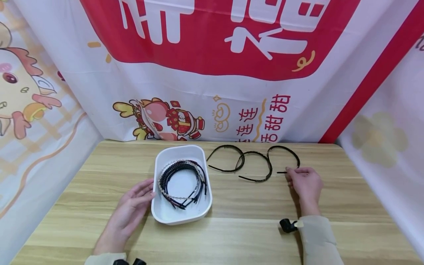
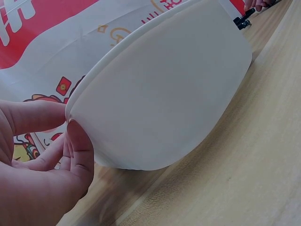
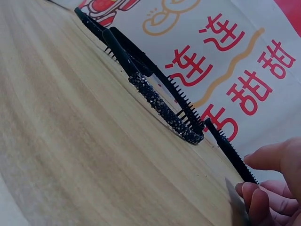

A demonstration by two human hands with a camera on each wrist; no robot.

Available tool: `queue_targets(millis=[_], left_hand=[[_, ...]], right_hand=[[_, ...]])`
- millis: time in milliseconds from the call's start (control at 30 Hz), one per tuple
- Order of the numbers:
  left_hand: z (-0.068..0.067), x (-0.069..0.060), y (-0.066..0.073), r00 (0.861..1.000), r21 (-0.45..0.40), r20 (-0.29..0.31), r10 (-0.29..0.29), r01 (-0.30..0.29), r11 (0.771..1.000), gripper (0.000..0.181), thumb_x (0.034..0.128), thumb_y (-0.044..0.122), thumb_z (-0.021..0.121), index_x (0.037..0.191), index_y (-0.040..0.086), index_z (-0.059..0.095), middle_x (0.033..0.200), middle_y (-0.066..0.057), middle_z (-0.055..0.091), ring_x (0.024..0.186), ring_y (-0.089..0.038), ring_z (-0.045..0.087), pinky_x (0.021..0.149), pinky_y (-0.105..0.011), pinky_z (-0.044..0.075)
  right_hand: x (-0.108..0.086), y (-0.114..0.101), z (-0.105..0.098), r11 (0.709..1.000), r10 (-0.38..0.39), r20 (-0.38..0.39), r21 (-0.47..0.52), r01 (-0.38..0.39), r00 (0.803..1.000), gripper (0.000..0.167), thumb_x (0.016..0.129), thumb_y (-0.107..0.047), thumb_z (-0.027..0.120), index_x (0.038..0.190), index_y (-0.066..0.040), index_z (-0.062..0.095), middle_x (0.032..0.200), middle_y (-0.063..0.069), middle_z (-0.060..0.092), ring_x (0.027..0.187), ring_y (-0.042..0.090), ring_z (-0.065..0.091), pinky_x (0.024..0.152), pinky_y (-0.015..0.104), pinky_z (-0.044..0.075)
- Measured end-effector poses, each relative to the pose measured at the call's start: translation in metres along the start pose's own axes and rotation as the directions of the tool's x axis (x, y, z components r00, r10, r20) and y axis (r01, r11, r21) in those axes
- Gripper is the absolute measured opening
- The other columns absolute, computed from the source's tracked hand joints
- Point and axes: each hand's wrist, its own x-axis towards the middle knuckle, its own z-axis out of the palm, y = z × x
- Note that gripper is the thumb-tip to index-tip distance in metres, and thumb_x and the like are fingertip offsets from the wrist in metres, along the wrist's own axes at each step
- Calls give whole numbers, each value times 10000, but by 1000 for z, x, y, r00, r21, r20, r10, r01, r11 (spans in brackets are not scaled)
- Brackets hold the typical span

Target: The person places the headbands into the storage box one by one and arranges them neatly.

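A white plastic bin (image 1: pixel 182 219) stands left of the table's middle, with a bundle of black and beaded headbands (image 1: pixel 172 173) inside. At its left side, my left hand (image 1: pixel 134 206) pinches the rim between thumb and finger, as the left wrist view shows on the white bin (image 2: pixel 164 89). On the right, my right hand (image 1: pixel 305 184) pinches a thin black headband (image 1: pixel 288 148) near one end. In the right wrist view this toothed headband (image 3: pixel 230 153) lies between the thumb and fingers; the rest of it is out of sight there.
Two more black headbands lie between bin and right hand: one toothed (image 1: pixel 228 171), one with a glittery band (image 1: pixel 269 167), partly overlapping. The wooden table (image 1: pixel 248 239) ends at a printed cloth backdrop (image 1: pixel 205 95), with cloth walls at both sides.
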Motion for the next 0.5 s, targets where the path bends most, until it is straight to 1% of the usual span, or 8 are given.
queue_targets(millis=[267, 500], left_hand=[[2, 0, 1, 1000, -8, -1, -11, 11, 1000, 427, 1001, -57, 617, 1253, 280, 691, 1217, 96, 680, 1178, -64, 630, 1077, -199, 544], [0, 1, 0, 1000, 3, -2, -5, 5, 1000, 431, 1001, -56, 614, 1238, 294, 695, 1222, 105, 685, 1183, -59, 631, 1073, -195, 543]], right_hand=[[2, -1, 3, 1000, 1, -8, -6, -1, 1000, 463, 947, -381, 806, 1206, -65, 587, 673, -110, 756, 530, 64, 701, 521, 230, 595], [2, -2, 4, 999, 24, 13, 31, -24, 1000, 463, 954, -323, 800, 1241, -49, 563, 698, -93, 773, 537, 73, 711, 532, 238, 611]])
